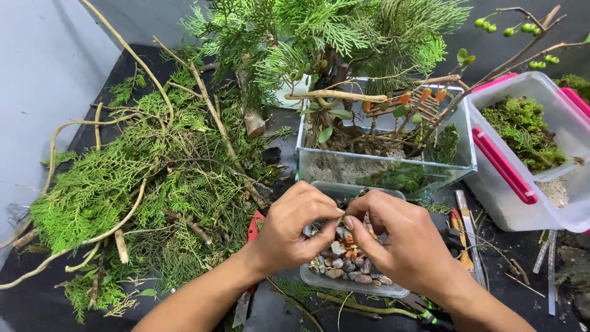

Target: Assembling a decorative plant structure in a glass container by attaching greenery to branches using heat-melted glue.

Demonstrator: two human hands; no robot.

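Both hands' fingers [335,212] pinched above pebble tub [350,270].

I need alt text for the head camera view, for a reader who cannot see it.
Two bare hands, the left hand and right hand, meet fingertip to fingertip over a clear tub of pebbles. Behind stands a glass planted tank, cut green branches at left, a moss box at right.

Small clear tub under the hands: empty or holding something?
Holding something: mixed pebbles fill the clear tub, visible between both hands.
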